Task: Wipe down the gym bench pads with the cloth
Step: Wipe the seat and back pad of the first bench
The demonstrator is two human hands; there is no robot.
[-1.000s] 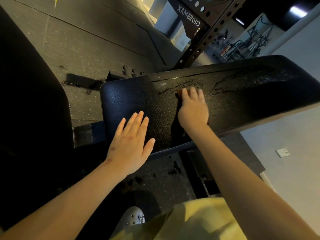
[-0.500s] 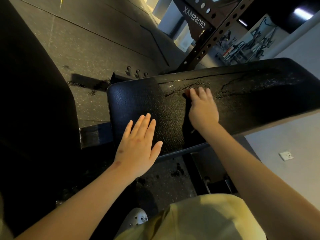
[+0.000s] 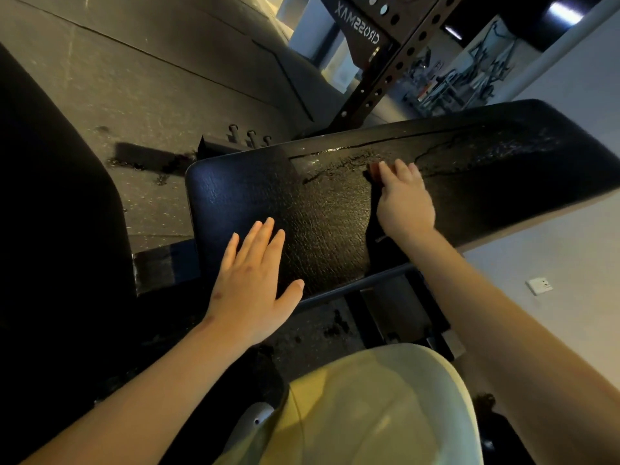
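The black bench pad [image 3: 335, 236] runs from centre left to the right edge; its far part is cracked and glistens wet. My left hand [image 3: 255, 283] lies flat on the pad's near left part, fingers straight and spread. My right hand [image 3: 404, 199] presses down on the cloth [image 3: 373, 169] at mid pad, beside the cracks. Only a small reddish edge of the cloth shows past my fingertips. A dark strip below the hand could be cloth or shadow.
A second dark pad [image 3: 50, 229] fills the left side. The bench frame [image 3: 396, 313] runs below the pad's near edge. A perforated rack upright [image 3: 385, 72] rises behind the bench. A white wall with a socket [image 3: 539, 285] is on the right. My knee in yellow trousers [image 3: 375, 407] is below.
Both hands stay almost where they were on the pad. The view has shifted a little and come closer.
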